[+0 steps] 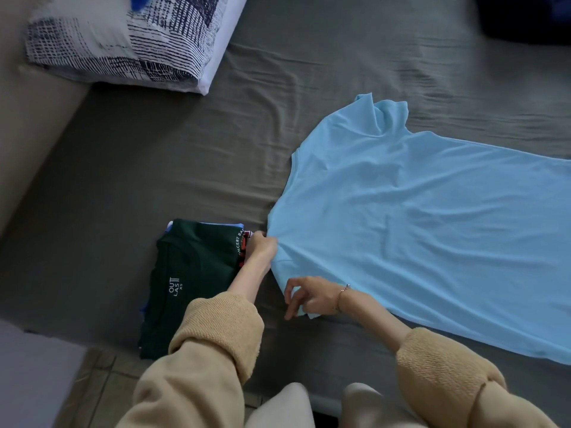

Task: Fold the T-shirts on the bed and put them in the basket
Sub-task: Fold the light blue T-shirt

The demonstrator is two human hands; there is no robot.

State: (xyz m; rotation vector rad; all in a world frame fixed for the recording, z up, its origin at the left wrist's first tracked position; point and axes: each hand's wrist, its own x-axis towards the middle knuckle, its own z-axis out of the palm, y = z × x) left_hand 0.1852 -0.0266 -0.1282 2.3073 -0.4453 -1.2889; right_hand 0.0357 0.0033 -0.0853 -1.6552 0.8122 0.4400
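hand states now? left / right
Left hand: closed, gripping the light blue T-shirt at its near shoulder.
Right hand: closed, pinching the same shirt's sleeve edge.

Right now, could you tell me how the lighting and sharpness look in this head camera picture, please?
In the head view the light is dim and soft, with no glare; the grey bed sheet looks murky; the light blue T-shirt is the brightest area; the patterned pillow is slightly soft at top left; the left hand and right hand are reasonably sharp; wide-angle bending shows toward the edges.
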